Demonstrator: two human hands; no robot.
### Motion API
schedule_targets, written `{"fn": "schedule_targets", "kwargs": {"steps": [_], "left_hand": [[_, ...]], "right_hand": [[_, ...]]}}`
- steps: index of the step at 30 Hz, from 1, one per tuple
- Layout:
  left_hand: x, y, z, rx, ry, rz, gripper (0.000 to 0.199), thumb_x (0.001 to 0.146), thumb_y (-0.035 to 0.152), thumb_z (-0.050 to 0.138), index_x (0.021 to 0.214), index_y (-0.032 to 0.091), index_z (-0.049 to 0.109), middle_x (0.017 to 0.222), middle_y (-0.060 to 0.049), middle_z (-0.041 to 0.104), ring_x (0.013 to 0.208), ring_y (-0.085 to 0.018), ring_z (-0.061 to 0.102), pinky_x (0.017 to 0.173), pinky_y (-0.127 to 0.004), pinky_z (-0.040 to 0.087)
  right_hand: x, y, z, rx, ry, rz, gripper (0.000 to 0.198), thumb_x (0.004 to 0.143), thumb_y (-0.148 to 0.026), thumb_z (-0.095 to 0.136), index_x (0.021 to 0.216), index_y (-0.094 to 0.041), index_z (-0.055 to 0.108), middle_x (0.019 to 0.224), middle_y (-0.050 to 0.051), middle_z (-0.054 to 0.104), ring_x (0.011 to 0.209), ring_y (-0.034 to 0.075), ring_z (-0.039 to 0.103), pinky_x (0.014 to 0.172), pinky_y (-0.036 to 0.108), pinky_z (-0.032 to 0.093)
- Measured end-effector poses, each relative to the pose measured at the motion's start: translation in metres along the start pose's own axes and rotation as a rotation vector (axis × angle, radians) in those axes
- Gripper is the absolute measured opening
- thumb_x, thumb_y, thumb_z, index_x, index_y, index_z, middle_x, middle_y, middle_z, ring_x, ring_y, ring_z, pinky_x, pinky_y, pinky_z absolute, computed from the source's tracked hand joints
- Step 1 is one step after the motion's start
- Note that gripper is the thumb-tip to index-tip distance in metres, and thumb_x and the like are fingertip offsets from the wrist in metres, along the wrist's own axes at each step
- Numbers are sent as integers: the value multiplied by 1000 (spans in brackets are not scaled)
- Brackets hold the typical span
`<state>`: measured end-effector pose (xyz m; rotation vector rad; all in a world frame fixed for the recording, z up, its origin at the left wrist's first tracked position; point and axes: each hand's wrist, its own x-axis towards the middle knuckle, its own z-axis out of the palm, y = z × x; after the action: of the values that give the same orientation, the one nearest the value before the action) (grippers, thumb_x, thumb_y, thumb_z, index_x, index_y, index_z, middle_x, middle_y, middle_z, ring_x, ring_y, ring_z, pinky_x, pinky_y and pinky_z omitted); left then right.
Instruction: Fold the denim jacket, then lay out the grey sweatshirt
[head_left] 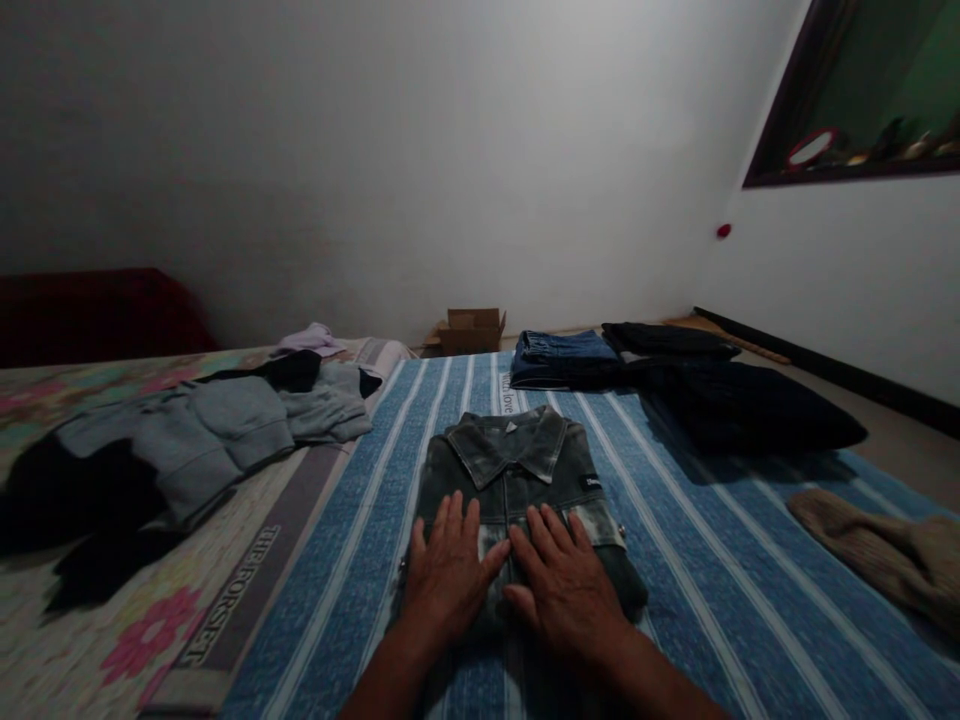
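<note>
Left hand (pixel 446 568): we saw it spread flat upon the shirt (pixel 521 488).
Right hand (pixel 566 580): lay likewise, presumably to flatten it.

Bare forearms (pixel 397 665), bare hands (pixel 446 575)

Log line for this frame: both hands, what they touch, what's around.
left hand: palm-down on folded shirt | right hand: palm-down on same shirt | beneath: striped blue sheet | beyond: folded denim | left: gray garment
</note>
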<state>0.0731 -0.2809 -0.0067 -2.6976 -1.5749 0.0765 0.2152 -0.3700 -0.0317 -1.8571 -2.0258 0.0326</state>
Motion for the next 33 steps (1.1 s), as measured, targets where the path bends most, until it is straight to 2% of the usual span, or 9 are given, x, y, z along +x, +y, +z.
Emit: {"fn": "schedule_targets", "kwargs": {"steps": [7, 12, 15, 18, 21, 23, 25, 28, 33], "left_hand": [[0, 1, -3, -30, 34, 7, 62, 90, 50, 37, 138, 12, 42, 148, -20, 30, 138, -31, 26, 107, -56, 20], [-1, -4, -2, -65, 85, 36, 53, 88, 45, 45, 130, 13, 51, 143, -20, 39, 135, -32, 32, 106, -57, 23], [0, -2, -7, -128, 196, 78, 42, 87, 38, 49, 121, 13, 57, 137, -20, 48, 131, -32, 38, 106, -56, 26], [10, 18, -22, -263, 281, 253, 31, 87, 27, 48, 116, 18, 58, 129, -14, 56, 123, -27, 48, 104, -46, 35], [29, 55, -48, -301, 168, 498, 30, 84, 13, 45, 108, 21, 60, 116, -8, 63, 111, -22, 56, 95, -34, 43], [46, 83, -64, -218, 21, 683, 35, 77, 4, 45, 102, 20, 63, 108, -7, 65, 97, -22, 62, 82, -30, 48], [63, 107, -75, -125, -100, 831, 35, 73, 2, 49, 98, 21, 65, 105, -6, 67, 91, -22, 64, 77, -29, 49], [86, 134, -80, -16, -262, 915, 31, 61, 3, 62, 84, 22, 69, 92, -4, 70, 89, -25, 64, 76, -30, 48], [109, 157, -78, 42, -411, 941, 26, 49, -1, 64, 58, 23, 67, 59, 2, 65, 64, -18, 60, 59, -24, 45]], "right_hand": [[2, -2, -1, 22, 50, -6, 53, 92, -51, 42, 134, -19, 47, 141, 16, 43, 132, 33, 34, 106, 57, 24], [-19, 7, -2, 75, 305, -20, 35, 92, -36, 46, 117, -16, 59, 128, 15, 57, 124, 29, 46, 105, 51, 30], [-45, 23, -13, 215, 481, 186, 30, 92, -29, 42, 111, -17, 60, 116, 15, 62, 113, 26, 54, 99, 45, 39], [-66, 43, -28, 438, 456, 519, 30, 89, -36, 46, 106, -17, 61, 90, 10, 67, 84, 23, 63, 76, 35, 49], [-72, 58, -36, 630, 295, 743, 35, 81, -43, 55, 101, -17, 63, 68, 3, 63, 63, 19, 60, 57, 29, 45], [-69, 62, -36, 761, 211, 814, 35, 76, -45, 59, 95, -16, 65, 61, 1, 59, 55, 17, 57, 48, 26, 41], [-64, 62, -36, 937, 133, 863, 36, 72, -45, 61, 91, -14, 63, 53, -1, 56, 47, 14, 52, 41, 23, 36], [-59, 56, -35, 1180, 40, 932, 41, 69, -47, 61, 94, -14, 59, 45, -4, 51, 35, 11, 44, 34, 20, 28], [-60, 53, -35, 1316, 11, 979, 45, 69, -51, 60, 96, -15, 55, 42, -5, 53, 27, 9, 39, 28, 17, 23]]}}
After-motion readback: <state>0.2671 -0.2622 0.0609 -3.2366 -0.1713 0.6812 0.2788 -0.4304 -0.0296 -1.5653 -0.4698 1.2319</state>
